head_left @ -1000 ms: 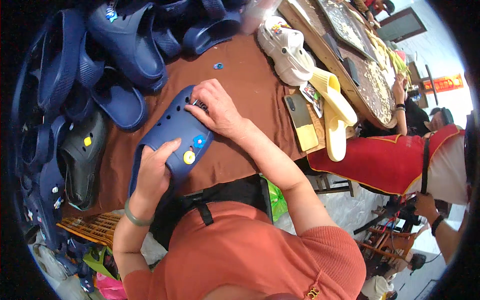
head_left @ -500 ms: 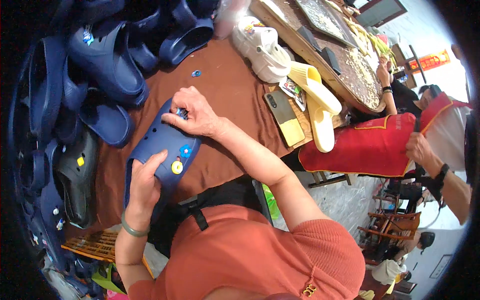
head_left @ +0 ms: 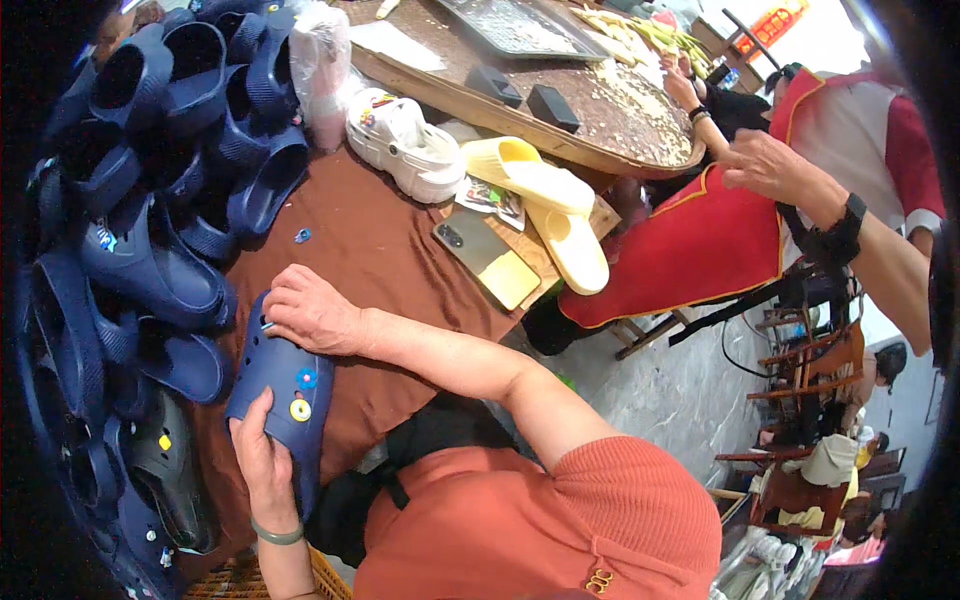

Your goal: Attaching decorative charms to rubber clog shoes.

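A navy blue clog (head_left: 285, 368) lies on the brown cloth, with a blue flower charm (head_left: 306, 378) and a yellow ring-shaped charm (head_left: 300, 410) on its upper. My left hand (head_left: 262, 455) grips the clog at its opening, thumb on the upper and fingers hidden inside. Over the toe, my right hand (head_left: 312, 310) has its fingers bent and pressed down on a small blue charm (head_left: 267, 324), mostly covered by the fingertips. Another small blue charm (head_left: 302, 236) rests on the cloth beyond the toe.
Many navy clogs (head_left: 150, 255) are heaped at left, beside a black clog (head_left: 175, 480). White clogs (head_left: 405, 145), yellow slippers (head_left: 540, 200) and a phone (head_left: 487, 258) sit at right. Past them stands a round tray table (head_left: 640, 130). A co-worker in a red apron (head_left: 690, 240) is close at right.
My view has shifted, so the clog and both hands appear lower and further left. My right hand's fingers have curled further over the toe and cover more of the charm. The co-worker's hand has risen.
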`<state>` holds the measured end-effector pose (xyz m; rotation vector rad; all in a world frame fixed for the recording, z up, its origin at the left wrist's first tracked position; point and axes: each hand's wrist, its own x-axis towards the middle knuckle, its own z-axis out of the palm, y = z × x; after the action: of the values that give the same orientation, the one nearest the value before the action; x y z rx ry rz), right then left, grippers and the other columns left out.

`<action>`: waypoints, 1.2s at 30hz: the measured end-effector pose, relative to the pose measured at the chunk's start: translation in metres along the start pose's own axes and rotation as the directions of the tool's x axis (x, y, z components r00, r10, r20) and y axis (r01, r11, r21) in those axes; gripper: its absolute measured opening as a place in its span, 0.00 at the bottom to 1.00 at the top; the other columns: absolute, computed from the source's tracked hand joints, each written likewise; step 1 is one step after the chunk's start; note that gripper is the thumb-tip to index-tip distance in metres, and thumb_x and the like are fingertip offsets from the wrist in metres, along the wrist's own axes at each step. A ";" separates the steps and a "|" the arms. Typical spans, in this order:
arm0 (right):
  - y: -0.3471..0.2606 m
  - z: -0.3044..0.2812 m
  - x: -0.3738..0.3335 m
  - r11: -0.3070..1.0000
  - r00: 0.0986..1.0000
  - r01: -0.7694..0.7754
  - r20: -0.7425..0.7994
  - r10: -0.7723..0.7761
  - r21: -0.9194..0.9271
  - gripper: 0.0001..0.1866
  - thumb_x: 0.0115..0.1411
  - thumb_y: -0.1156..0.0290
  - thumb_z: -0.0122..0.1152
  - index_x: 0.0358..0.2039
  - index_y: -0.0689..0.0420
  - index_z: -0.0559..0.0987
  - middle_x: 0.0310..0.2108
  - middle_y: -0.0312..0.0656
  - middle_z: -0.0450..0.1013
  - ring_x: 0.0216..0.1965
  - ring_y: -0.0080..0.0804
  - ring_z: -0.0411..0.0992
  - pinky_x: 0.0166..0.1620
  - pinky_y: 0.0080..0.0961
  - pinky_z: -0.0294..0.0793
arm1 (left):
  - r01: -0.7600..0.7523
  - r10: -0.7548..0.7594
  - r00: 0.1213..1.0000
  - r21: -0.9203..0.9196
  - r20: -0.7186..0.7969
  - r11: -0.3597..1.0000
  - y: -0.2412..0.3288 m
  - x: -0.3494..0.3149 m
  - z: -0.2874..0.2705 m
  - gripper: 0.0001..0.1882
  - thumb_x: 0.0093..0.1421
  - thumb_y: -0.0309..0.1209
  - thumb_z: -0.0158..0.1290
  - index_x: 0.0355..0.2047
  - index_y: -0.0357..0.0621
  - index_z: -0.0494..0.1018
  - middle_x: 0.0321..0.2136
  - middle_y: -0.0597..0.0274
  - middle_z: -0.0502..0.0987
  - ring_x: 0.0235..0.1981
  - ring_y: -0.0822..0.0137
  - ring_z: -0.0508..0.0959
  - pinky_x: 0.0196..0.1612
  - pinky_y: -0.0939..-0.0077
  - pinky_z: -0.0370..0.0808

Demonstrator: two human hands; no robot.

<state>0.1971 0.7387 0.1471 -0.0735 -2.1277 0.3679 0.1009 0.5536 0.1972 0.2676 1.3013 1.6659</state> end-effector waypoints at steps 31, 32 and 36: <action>0.046 -0.004 0.002 0.885 0.910 -0.391 0.252 0.329 0.255 0.24 0.54 0.61 0.62 0.49 0.57 0.70 0.52 0.52 0.61 0.52 0.55 0.62 0.56 0.44 0.61 | -0.014 0.013 0.991 0.009 0.133 1.000 0.002 0.032 -0.011 0.21 0.58 0.29 0.53 0.51 0.36 0.68 0.46 0.56 0.74 0.47 0.63 0.75 0.52 0.67 0.71; 0.034 -0.011 0.008 0.919 0.924 -0.298 0.322 0.209 0.260 0.27 0.51 0.55 0.64 0.49 0.55 0.72 0.54 0.51 0.61 0.54 0.56 0.59 0.58 0.47 0.58 | -0.017 0.017 0.990 -0.005 0.140 1.000 0.003 0.029 -0.008 0.21 0.58 0.29 0.53 0.51 0.36 0.68 0.46 0.56 0.74 0.47 0.63 0.75 0.52 0.67 0.71; 0.020 -0.016 0.002 0.902 0.853 -0.244 0.522 0.025 0.355 0.40 0.43 0.42 0.69 0.56 0.46 0.71 0.62 0.48 0.54 0.65 0.65 0.37 0.63 0.61 0.42 | 0.014 -0.013 0.995 0.000 0.101 1.000 0.001 0.029 -0.006 0.22 0.59 0.29 0.53 0.52 0.35 0.66 0.48 0.55 0.72 0.47 0.63 0.74 0.53 0.67 0.70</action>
<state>0.2076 0.7621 0.1509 0.1323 -2.5183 1.0123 0.0817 0.5726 0.1846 0.3383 1.2244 1.6202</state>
